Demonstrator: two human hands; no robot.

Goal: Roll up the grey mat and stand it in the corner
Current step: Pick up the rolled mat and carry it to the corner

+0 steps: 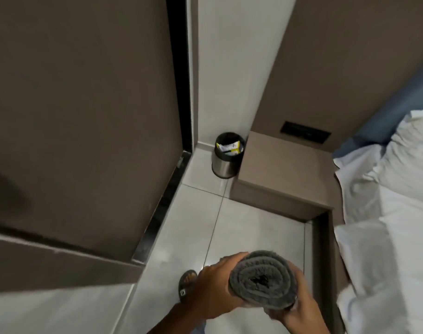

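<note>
The grey mat [263,280] is rolled into a tight coil, and I see its spiral end from above at the bottom of the head view. My left hand [212,288] wraps around the roll's left side. Under its right lower side, my right hand [299,309] cups it. Both hands hold the roll above the tiled floor [198,227]. The corner [198,143] where the brown door panel meets the white wall lies ahead, at the far end of the floor strip.
A steel waste bin [227,155] with papers stands near the corner, beside a brown bedside cabinet [285,169]. A bed with white sheets [386,213] fills the right. The brown door [85,116] and its dark floor track [157,218] run along the left. My sandalled foot [186,283] is below.
</note>
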